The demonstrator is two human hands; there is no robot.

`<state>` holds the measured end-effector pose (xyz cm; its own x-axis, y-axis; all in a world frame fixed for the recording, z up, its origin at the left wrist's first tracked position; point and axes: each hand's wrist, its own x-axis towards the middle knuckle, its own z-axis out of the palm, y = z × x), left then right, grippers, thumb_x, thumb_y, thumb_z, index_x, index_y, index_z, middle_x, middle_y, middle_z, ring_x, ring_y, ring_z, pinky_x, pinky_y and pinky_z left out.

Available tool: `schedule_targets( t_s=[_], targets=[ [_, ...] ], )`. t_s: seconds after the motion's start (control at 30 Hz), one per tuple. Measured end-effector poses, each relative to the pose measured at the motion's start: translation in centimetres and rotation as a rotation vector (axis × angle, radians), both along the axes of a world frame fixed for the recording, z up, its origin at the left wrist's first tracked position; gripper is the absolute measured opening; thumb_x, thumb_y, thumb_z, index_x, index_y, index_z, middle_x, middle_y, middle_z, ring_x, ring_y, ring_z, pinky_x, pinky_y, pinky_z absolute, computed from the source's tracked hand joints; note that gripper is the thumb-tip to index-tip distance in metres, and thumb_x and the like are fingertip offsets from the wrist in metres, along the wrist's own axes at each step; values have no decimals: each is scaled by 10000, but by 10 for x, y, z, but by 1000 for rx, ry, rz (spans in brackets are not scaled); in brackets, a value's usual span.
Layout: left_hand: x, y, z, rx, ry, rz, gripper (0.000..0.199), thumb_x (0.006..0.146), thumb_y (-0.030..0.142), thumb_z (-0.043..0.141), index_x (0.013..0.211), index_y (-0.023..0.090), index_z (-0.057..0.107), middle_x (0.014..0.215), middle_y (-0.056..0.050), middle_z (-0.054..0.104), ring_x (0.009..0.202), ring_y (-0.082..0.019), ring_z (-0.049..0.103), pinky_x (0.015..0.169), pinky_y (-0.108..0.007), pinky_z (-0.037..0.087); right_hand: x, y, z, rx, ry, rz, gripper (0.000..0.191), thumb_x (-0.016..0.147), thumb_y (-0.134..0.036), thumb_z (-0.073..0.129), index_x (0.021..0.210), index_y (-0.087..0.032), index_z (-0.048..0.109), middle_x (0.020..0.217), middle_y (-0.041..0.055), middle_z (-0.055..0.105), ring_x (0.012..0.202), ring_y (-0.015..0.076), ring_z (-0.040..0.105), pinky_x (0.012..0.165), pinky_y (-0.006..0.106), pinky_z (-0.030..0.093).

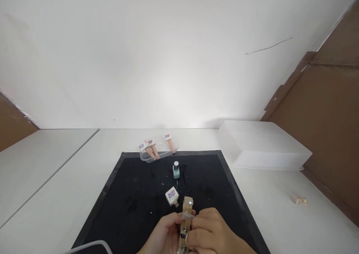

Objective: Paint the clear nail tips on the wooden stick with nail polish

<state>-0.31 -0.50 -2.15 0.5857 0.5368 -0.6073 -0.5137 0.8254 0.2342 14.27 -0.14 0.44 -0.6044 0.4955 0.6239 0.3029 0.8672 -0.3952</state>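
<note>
A narrow wooden block [186,208] with clear plastic-like pieces and small metal parts on its top stands out between my hands at the lower middle. From its left side my left hand [165,233] grips it, fingertips showing behind. My right hand [209,229] has its fingers curled against the right side, over the metal parts; what they pinch is hidden. Just beyond the block lies a square white bottle [171,195] with a purple label and a small neck. Farther off a mint-green nail polish bottle [176,171] with a silver and white cap stands upright.
A clear plastic tray [146,159] holds several white-topped, pink-handled bottles behind the black mat [131,194]. At the right stand a white box [269,145] and small beige pieces [298,199]. A grey-rimmed object [92,243] cuts into the lower left.
</note>
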Motion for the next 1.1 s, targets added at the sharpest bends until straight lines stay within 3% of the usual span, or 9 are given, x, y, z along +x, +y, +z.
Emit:
schedule_targets(
  t_s=[0.27,0.53,0.87,1.1],
  targets=[
    [3,4,7,-56,43,22,297,701,161,507,979,63,541,568,-10,578,501,-125,532,509,-218,333,-3,-4,8,273,-187,-44,464,915,-138,303,490,-163,489,411,-22,464,392,95,364,390,250,229],
    [2,3,9,-36,85,20,317,708,145,468,1008,60,523,589,-17,587,508,-126,533,551,-231,355,-4,-5,0,345,-111,-84,556,952,-114,208,448,-153,439,396,-27,442,389,91,341,393,244,226],
    [0,4,10,-32,116,25,350,710,144,480,1047,53,508,635,-20,597,533,-119,551,580,-236,372,-3,-3,-3,437,-57,-95,513,942,-88,249,461,-149,417,383,-37,417,374,92,302,395,242,196],
    [1,4,7,-10,107,22,382,703,148,480,1064,24,509,647,-27,609,543,-117,552,587,-237,368,-7,-8,-13,430,14,-214,483,938,-101,300,461,-177,309,337,-69,347,334,78,254,394,253,188]
  ],
)
